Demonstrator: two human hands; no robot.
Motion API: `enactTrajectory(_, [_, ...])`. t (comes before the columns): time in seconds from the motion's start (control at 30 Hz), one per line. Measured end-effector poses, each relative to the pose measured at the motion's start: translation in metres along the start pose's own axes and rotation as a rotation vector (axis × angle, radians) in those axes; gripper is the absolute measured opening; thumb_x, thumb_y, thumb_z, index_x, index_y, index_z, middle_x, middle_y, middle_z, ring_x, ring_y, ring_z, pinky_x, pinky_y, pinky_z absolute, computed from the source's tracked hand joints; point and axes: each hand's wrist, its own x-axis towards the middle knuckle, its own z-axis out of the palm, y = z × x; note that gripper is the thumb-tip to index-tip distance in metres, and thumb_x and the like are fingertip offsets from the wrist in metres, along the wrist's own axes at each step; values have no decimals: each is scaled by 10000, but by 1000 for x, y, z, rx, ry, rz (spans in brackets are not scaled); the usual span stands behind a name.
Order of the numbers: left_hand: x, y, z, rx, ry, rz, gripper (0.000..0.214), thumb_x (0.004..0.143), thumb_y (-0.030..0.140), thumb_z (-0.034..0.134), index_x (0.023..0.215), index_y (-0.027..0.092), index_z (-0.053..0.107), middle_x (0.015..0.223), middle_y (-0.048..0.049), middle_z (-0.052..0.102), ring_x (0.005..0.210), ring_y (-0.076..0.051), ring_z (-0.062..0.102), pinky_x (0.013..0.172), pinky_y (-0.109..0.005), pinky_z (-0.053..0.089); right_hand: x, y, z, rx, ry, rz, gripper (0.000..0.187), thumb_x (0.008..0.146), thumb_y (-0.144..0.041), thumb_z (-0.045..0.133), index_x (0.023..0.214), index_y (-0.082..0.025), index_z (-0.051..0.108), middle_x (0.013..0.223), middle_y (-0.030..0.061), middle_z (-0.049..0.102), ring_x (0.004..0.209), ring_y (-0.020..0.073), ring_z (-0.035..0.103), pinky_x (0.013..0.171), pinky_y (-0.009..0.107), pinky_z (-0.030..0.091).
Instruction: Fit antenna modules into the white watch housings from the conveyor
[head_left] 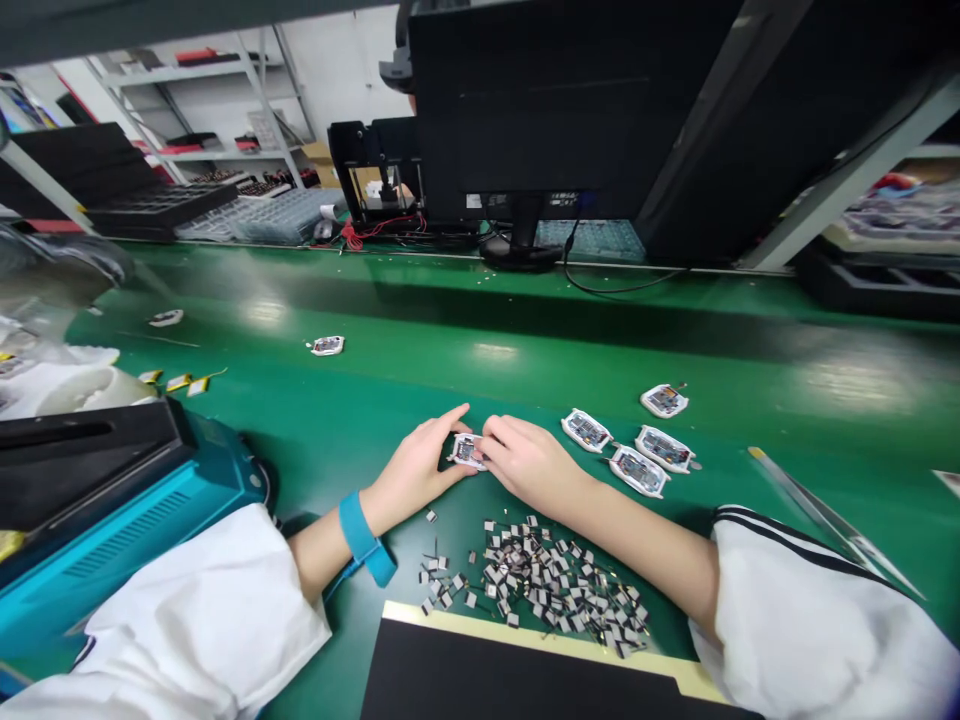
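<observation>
My left hand [415, 472] and my right hand [529, 462] meet over a small white-edged circuit board [466, 451], holding it between their fingertips on the green bench mat [420, 375]. Just right of my right hand lie several similar boards, including one [586, 430] nearest my fingers. Below my hands spreads a loose pile of small grey-and-black components [536, 585], close to my wrists but not touching them. A blue wrist strap [362, 540] circles my left wrist.
A teal-and-black machine [105, 510] stands at the left, beside a white cloth. A black pad [510, 680] with a pale edge lies at the near edge. Further boards and small yellow parts [178, 382] lie beyond. A monitor [540, 100] stands across the bench.
</observation>
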Motion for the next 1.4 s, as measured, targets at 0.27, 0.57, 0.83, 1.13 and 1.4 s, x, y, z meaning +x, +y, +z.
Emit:
enactTrajectory(0.27, [-1, 5, 2, -199, 40, -2, 635, 687, 212, 641, 1237, 199, 325, 1012, -56, 578, 911, -149, 572, 801, -286, 505, 0, -2, -9, -63, 23, 3, 96, 791, -135, 450, 770, -137, 543, 707, 41, 522, 658, 157, 482, 578, 275, 390])
enactTrajectory(0.57, [-5, 9, 2, -338, -8, -5, 672, 654, 203, 667, 1232, 192, 324, 986, -56, 592, 811, -133, 594, 781, -281, 506, 2, -4, -4, -23, 183, -56, 249, 836, -199, 397, 626, -163, 524, 594, 24, 486, 581, 131, 428, 551, 260, 351])
enactTrajectory(0.83, [-5, 11, 1, -350, 6, -63, 751, 635, 212, 684, 1258, 200, 265, 964, -42, 585, 808, -131, 592, 786, -280, 502, -3, -5, -3, 367, 172, 41, 203, 828, -118, 385, 865, -123, 585, 807, 69, 587, 744, 134, 527, 662, 243, 461])
enactTrajectory(1.13, [-6, 11, 1, -317, 37, -44, 643, 637, 197, 677, 1187, 179, 343, 959, -45, 589, 781, -125, 585, 776, -286, 499, -2, -6, -6, 159, 162, 56, 199, 820, -131, 403, 779, -116, 597, 750, 78, 597, 687, 162, 514, 613, 286, 448])
enactTrajectory(1.4, [-6, 14, 1, -451, 45, -102, 636, 608, 203, 705, 1146, 170, 369, 945, -40, 599, 794, -122, 603, 759, -248, 509, 0, -10, 0, 578, 218, 322, 90, 782, -163, 501, 724, -153, 569, 729, 41, 555, 696, 129, 517, 629, 257, 438])
